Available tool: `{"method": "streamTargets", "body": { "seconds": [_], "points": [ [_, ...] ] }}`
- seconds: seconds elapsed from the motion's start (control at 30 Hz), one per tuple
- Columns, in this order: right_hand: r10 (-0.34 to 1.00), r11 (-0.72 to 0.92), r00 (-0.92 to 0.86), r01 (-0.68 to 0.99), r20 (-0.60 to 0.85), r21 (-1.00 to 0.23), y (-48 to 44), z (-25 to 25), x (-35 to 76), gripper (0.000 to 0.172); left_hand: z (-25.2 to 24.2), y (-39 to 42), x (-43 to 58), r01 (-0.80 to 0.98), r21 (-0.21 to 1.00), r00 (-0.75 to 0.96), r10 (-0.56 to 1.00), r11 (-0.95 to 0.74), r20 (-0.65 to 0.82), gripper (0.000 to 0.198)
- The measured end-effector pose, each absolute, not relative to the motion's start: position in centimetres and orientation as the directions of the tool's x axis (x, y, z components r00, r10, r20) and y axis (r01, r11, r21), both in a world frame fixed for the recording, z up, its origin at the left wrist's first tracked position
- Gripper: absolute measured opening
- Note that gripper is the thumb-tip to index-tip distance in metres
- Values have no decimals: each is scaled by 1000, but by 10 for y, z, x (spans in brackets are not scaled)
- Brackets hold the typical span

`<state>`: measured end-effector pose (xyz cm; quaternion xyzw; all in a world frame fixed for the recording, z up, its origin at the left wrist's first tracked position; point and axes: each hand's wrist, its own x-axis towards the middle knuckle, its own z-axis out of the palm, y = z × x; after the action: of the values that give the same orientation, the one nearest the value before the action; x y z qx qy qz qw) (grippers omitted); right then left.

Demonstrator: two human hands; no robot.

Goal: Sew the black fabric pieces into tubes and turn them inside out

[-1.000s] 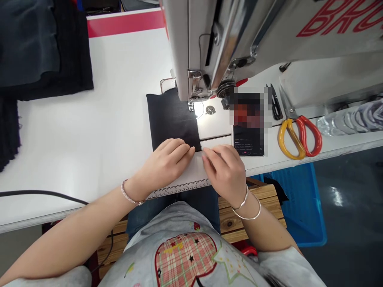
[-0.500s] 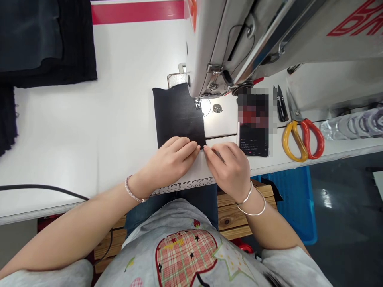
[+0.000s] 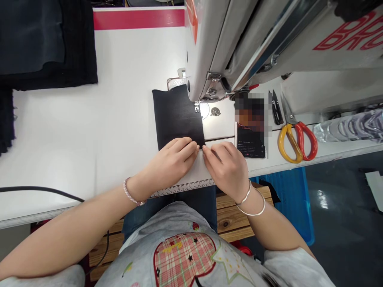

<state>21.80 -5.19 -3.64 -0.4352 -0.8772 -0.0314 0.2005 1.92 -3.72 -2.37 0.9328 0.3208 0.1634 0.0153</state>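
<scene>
A piece of black fabric [image 3: 178, 115] lies flat on the white sewing table, its right edge beneath the presser foot [image 3: 196, 107] of the sewing machine [image 3: 209, 48]. My left hand [image 3: 177, 159] pinches the near edge of the fabric close to its right corner, fingers closed. Just beside it, my right hand [image 3: 226, 167] grips that same corner between thumb and fingertips. The two sets of fingertips almost meet. My left fingers cover part of the fabric's near edge.
Right of the machine bed lie a phone [image 3: 251, 139], black thread snips [image 3: 277, 107], scissors [image 3: 297, 139] with yellow and red handles, and clear stacked plastic [image 3: 350, 127]. Dark folded fabric [image 3: 77, 48] sits at the far left. A ruler strip [image 3: 185, 186] runs along the table edge.
The camera view has shifted slightly. Both hands keep their pinch at the fabric's near right corner, and the fabric stays under the presser foot.
</scene>
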Motion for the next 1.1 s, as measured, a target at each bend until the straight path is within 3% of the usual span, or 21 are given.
{"method": "streamTargets", "body": {
  "seconds": [0.47,1.1],
  "points": [
    [750,591,-529,806,398,-42,-28,-38,213,23,-26,-11,18,619,102,739,622,-778,257,28],
    [842,516,-497,856,210,-44,0,-30,203,36,-28,20,15,630,199,713,661,-751,235,30]
  ]
}}
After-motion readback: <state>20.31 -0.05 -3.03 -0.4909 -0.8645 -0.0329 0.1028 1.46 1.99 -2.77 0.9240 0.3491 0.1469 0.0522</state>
